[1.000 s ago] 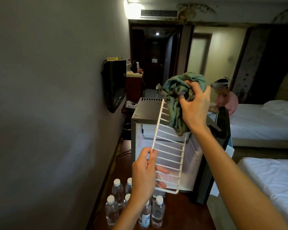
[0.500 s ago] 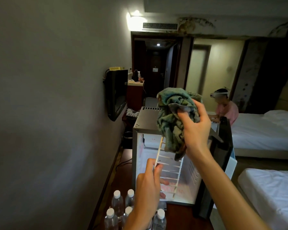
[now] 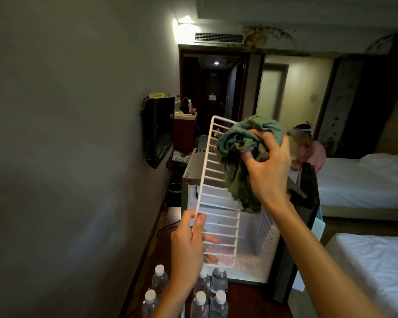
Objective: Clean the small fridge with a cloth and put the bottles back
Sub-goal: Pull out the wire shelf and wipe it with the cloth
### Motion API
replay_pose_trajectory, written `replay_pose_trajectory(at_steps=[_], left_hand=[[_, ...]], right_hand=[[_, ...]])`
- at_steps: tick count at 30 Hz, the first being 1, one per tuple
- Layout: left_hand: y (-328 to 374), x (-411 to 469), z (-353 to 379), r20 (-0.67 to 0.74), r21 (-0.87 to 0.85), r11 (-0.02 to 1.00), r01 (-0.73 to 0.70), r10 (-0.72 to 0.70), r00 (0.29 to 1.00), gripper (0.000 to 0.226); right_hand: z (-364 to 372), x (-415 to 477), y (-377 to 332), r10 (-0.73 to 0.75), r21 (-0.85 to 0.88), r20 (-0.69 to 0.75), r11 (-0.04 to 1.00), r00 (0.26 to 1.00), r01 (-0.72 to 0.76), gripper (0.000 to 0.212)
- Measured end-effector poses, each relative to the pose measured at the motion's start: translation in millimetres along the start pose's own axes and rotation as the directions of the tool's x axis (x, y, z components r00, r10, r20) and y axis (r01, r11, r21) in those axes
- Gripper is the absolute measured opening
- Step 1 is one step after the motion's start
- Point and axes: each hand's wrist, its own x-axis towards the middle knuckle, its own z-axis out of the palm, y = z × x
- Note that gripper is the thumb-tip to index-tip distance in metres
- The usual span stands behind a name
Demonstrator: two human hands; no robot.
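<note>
Several bottles stand on the surface just before the open fridge, cut off by the bottom edge, some hidden behind my left forearm. Cloth covers the upper right side of the wire rack. Left hand grips the white rack low on its left rail, fingers behind the bars, holding it upright before the fridge. Right hand, raised, clutches the bunched green cloth against the upper bars.
</note>
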Motion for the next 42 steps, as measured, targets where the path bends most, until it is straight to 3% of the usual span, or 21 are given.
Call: replay_pose_trajectory(at_steps=[6,9,13,16,21,24,27,30,33,35,38,40,42], left_hand=[[9,7,-1,0.028,-0.052,0.998,-0.027,0.028,0.999,0.019],[13,17,-2,0.007,-0.070,0.996,-0.051,0.051,0.999,0.020],[21,33,-9,-0.034,-0.112,0.991,-0.067,0.063,0.997,0.021],[22,35,-14,-0.020,-0.094,0.990,-0.102,0.100,0.995,0.019],[23,27,-20,0.006,-0.043,0.987,-0.154,0.155,0.988,0.024],[26,40,-30,-0.031,-0.013,0.982,-0.188,0.187,0.982,0.017],[27,45,-37,-0.050,-0.011,0.984,-0.180,0.179,0.983,0.016],[25,34,-33,-0.009,-0.048,0.985,-0.168,0.168,0.986,0.019],[24,24,-34,0.020,-0.025,0.983,-0.181,0.182,0.983,0.021],[28,22,-39,0.015,-0.007,0.980,-0.201,0.201,0.980,0.022],[31,27,-47,-0.026,-0.020,0.982,-0.187,0.187,0.982,0.019],[31,29,-51,-0.057,-0.026,0.986,-0.165,0.163,0.985,0.016],[28,24,-50,-0.056,-0.030,0.988,-0.149,0.147,0.988,0.018]], right_hand=[[9,37,9,0.043,-0.145,0.067,0.989,0.997,-0.033,0.033],[12,49,13,0.111,-0.183,0.218,0.981,0.970,-0.071,0.037],[17,6,4,0.021,-0.090,0.421,0.996,0.907,0.018,0.041],[27,27,0,-0.024,-0.072,0.255,0.996,0.967,0.043,0.039],[24,84,4,0.103,-0.041,0.081,0.994,0.991,-0.100,0.027],[20,59,-8,0.020,-0.039,0.243,0.999,0.970,-0.011,0.027],[24,10,-16,-0.127,-0.065,0.437,0.983,0.890,0.172,0.034],[34,28,-27,-0.206,-0.124,0.254,0.962,0.945,0.243,0.035],[38,78,-26,-0.097,-0.181,0.057,0.978,0.994,0.106,0.034],[34,87,-22,-0.072,-0.155,0.019,0.985,0.997,0.074,0.033],[37,40,-28,-0.182,-0.034,0.201,0.981,0.963,0.192,0.034],[43,-6,-36,-0.295,0.009,0.367,0.949,0.882,0.314,0.041],[50,-12,-40,-0.371,-0.049,0.353,0.909,0.859,0.413,0.044]])
